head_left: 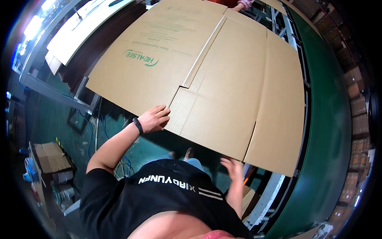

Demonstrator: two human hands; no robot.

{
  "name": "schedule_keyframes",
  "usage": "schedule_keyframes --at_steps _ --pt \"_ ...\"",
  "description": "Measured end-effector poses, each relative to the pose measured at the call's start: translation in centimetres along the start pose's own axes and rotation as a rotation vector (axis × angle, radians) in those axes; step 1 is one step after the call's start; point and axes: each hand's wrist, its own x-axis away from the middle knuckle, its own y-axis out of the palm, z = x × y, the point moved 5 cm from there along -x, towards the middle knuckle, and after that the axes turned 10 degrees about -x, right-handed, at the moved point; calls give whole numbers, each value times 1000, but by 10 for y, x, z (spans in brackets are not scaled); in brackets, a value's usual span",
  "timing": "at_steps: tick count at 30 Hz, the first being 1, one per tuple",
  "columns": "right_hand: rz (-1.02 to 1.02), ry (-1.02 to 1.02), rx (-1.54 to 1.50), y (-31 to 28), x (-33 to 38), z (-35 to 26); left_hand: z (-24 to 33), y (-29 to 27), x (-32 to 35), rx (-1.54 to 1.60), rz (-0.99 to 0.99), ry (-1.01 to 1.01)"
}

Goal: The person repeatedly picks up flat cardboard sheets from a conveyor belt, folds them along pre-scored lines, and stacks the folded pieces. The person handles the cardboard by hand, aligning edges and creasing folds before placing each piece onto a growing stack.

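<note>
A large flat sheet of brown cardboard (223, 107), creased and slotted like an unfolded carton, spreads out before me. Green print marks its left panel. At the slot on its near edge, my left hand (154, 118) lies with fingers stretched over the board; a dark wristband (137, 126) circles that wrist. My right hand (234, 169) is at the near edge farther right, beside another slot. Its fingers are extended and slightly apart, touching or just under the rim. The thumb's grip on the board cannot be made out for either hand.
Across the sheet, another person's hand (242, 5) rests at the far edge. A green conveyor belt (324, 131) runs along the right, with stacked cartons (360, 123) beyond. Stacked boards (85, 36) stand at the upper left beside a metal frame (55, 93). Cables (125, 169) lie on the floor.
</note>
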Motion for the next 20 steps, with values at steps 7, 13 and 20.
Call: schedule_keyframes --at_steps 7,13,20 --pt "137 -973 -879 -213 16 -218 -28 1 -4 59 -24 52" --pt "503 -1175 -46 -126 71 -306 -60 16 -2 74 37 59" --pt "240 -1607 720 216 156 -220 -77 15 0 224 81 89"
